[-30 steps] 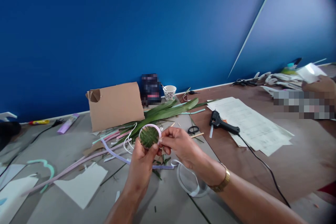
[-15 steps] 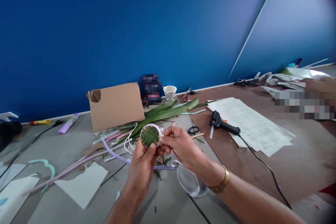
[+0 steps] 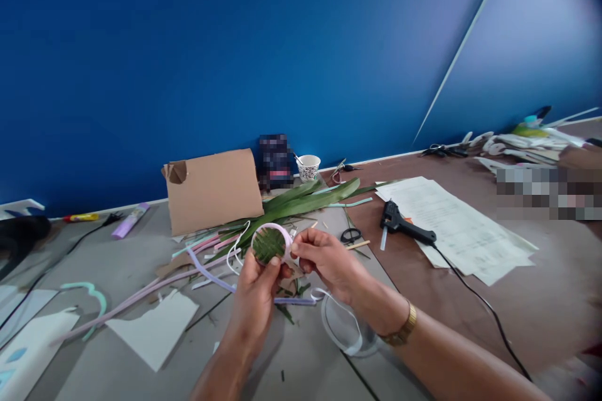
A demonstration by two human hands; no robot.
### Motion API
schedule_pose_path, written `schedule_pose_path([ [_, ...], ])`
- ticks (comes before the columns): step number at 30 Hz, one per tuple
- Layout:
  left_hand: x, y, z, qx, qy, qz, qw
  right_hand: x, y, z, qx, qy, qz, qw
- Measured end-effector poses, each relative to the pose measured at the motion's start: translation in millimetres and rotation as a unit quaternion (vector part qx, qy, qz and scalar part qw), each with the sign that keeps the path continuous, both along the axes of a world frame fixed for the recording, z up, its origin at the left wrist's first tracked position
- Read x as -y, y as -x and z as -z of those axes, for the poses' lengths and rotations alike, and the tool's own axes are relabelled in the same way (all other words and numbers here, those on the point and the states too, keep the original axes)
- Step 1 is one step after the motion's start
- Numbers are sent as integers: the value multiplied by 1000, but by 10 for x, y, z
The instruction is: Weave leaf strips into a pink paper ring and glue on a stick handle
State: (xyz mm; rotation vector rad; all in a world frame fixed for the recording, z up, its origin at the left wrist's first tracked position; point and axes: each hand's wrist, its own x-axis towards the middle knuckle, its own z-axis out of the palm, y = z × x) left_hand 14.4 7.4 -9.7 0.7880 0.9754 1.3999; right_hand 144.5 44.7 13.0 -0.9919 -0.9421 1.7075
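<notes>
A small round disc of woven green leaf, edged with a lilac strip, is tilted up toward me near the middle of the view. My left hand grips it from below, thumb on the front at the lower edge. At the disc's right edge, thumb and forefinger of my right hand are pinched on the lilac strip; the fingertips partly hide that spot. Long green leaves lie behind the disc. Below my right hand is a clear round lid-like piece with a white strip.
A black glue gun lies beside printed sheets at right, its cord trailing forward. Scissors sit beyond my right hand. A cardboard piece and a patterned cup stand by the blue wall. Cut paper lies left.
My right fingers have shifted slightly right along with the strip at the disc's edge. My left hand keeps hold of the disc. The whole view has turned a little left.
</notes>
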Motion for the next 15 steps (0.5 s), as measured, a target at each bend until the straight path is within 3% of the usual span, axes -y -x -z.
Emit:
schedule_pose_path([
  [4,-17,30,33,-61,-5,-3,998,-9,-48,-50,4,-6,-6,1000],
  [9,-12,21,6,-102,-21,52,993,-38,-40,-42,21,-11,-18,1000],
  [15,27,19,-62,-61,-16,31,998,-53,-48,2,12,-10,7,1000],
])
